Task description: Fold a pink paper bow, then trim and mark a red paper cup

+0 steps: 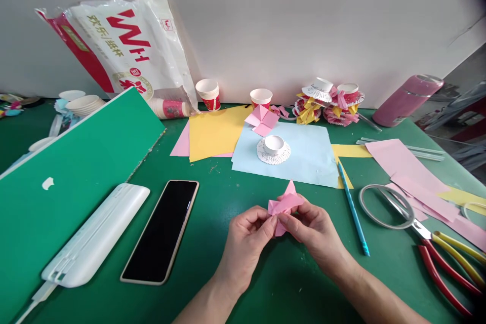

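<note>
A small folded piece of pink paper (285, 204) is pinched between both my hands, just above the green table. My left hand (251, 233) grips its left lower side, thumb against the paper. On the other side my right hand (312, 225) holds it with thumb and fingers closed. Beyond the hands, a white cut paper cup base with a fringed rim (274, 148) rests on a light blue sheet (304, 157). Another folded pink paper (262, 120) lies at that sheet's far left corner, in front of a paper cup (261, 97).
To the left are a phone (161, 233), a white power strip (98, 235) and a green board (83, 162). Scissors (425, 233), a blue pencil (353, 207), a tape ring (386, 206) and pink strips (408, 164) lie right. A pink bottle (407, 100) stands behind.
</note>
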{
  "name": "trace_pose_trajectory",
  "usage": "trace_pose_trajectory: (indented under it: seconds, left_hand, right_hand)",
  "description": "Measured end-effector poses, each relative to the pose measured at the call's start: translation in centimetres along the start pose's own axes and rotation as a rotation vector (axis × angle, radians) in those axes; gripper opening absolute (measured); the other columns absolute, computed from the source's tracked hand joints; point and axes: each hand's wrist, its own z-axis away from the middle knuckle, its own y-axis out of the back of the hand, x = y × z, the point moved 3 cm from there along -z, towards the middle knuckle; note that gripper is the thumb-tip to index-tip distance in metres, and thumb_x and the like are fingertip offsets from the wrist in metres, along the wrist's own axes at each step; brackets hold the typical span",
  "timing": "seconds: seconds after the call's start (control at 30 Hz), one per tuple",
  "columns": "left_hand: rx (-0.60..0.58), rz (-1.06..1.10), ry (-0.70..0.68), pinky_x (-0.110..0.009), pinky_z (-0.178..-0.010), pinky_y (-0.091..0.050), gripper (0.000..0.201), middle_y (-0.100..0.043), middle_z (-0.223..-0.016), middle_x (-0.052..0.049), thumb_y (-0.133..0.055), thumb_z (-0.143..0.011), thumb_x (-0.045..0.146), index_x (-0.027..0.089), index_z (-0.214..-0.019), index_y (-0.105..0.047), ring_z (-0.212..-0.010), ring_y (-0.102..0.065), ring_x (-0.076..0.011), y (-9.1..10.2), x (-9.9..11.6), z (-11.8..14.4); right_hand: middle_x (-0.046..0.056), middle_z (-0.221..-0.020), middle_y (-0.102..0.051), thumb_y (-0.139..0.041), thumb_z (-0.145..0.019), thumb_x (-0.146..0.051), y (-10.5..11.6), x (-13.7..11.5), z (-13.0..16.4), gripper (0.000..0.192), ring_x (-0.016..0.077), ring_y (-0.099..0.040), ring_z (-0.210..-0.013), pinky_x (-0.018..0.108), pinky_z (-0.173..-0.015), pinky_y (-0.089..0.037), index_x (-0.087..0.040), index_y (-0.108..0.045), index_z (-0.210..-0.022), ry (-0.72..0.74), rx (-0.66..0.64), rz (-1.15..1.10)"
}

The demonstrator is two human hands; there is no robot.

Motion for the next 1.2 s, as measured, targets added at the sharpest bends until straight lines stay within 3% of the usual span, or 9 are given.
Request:
trace_pose_trajectory:
  seconds: [0.2, 0.47, 1.03, 1.2]
  left_hand:
    - [-0.023, 0.001, 0.02, -0.023, -0.061, -0.037, 0.019, -0.053, -0.065, 0.001, -0.063, -0.077, 0.03, 0.014, -0.067, -0.064, -0.064, -0.045, -0.0102, 0.0, 0.3, 0.0]
    - [-0.02, 0.042, 0.062, -0.027, -0.064, -0.038, 0.021, -0.053, -0.061, 0.0, -0.059, -0.08, 0.029, 0.015, -0.067, -0.065, -0.064, -0.046, -0.0123, 0.1, 0.5, 0.0]
    - [0.029, 0.006, -0.028, -0.026, -0.062, -0.036, 0.019, -0.048, -0.063, 0.001, -0.061, -0.079, 0.026, 0.016, -0.063, -0.061, -0.063, -0.043, -0.0118, 0.1, 0.3, 0.1]
    - [0.038, 0.025, -0.019, -0.026, -0.062, -0.036, 0.02, -0.047, -0.062, 0.002, -0.06, -0.079, 0.027, 0.016, -0.062, -0.06, -0.063, -0.042, -0.0116, 0.2, 0.5, -0.1]
  right_hand:
    - [0.0, -0.075, -0.052, -0.07, -0.072, -0.036, 0.1, 0.0, 0.1, 0.021, 0.008, -0.042, -0.057, 0.019, -0.047, -0.033, -0.017, -0.065, -0.076, -0.097, -0.022, 0.024]
    - [-0.001, -0.059, -0.057, -0.074, -0.067, -0.038, 0.4, 0.8, 0.0, 0.025, 0.0097, -0.045, -0.056, 0.022, -0.054, -0.035, -0.015, -0.064, -0.066, -0.186, 0.054, -0.134]
    - [0.0, -0.059, -0.058, -0.077, -0.062, -0.039, 0.0, 0.7, 0.1, 0.027, 0.01, -0.045, -0.054, 0.023, -0.052, -0.035, -0.015, -0.065, -0.064, -0.202, 0.046, -0.152]
    - [0.0, -0.058, -0.056, -0.072, -0.069, -0.038, 0.6, 1.3, 0.1, 0.023, 0.0106, -0.045, -0.054, 0.023, -0.052, -0.035, -0.016, -0.067, -0.064, -0.214, 0.049, -0.129]
